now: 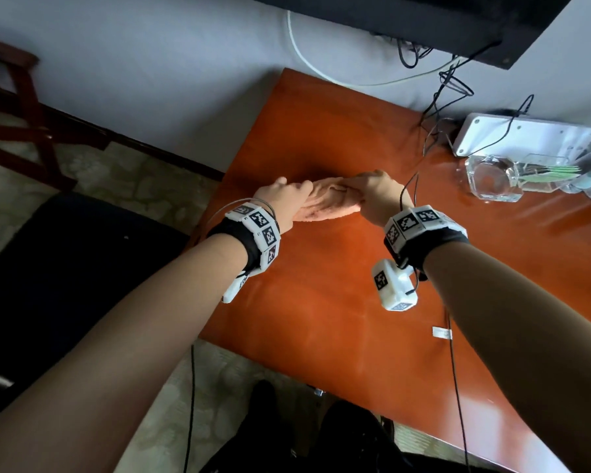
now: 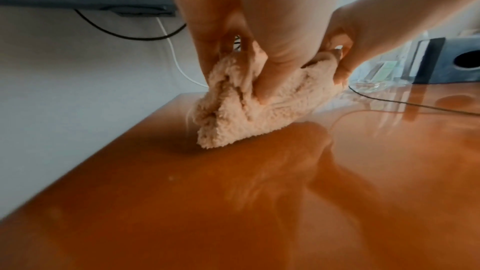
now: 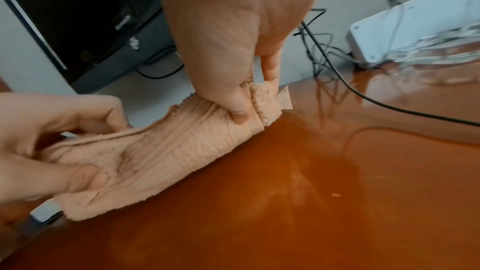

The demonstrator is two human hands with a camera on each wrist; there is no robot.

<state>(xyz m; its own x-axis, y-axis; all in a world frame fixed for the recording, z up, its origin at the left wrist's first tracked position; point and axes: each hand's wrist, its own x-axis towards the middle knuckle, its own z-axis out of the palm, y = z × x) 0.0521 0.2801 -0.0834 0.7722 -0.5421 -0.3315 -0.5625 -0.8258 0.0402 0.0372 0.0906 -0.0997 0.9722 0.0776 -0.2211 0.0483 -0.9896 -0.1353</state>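
Note:
A bunched peach terry cloth (image 1: 325, 203) stretches between my two hands just above the glossy orange table (image 1: 321, 302). My left hand (image 1: 287, 199) grips its left end, thumb and fingers curled round the folds (image 2: 233, 98). My right hand (image 1: 365, 191) pinches the right end between thumb and fingers (image 3: 241, 108). In the right wrist view the cloth (image 3: 161, 157) runs slantwise from the left hand (image 3: 52, 151) up to the right thumb. Its lower edge hangs close to the tabletop; whether it touches I cannot tell.
A white box (image 1: 526, 134) with cables stands at the back right, beside clear glass containers (image 1: 495, 179). A black cable (image 1: 456, 387) trails across the table's right side. A dark screen (image 1: 458, 25) hangs on the wall. A wooden chair (image 1: 17, 114) stands far left.

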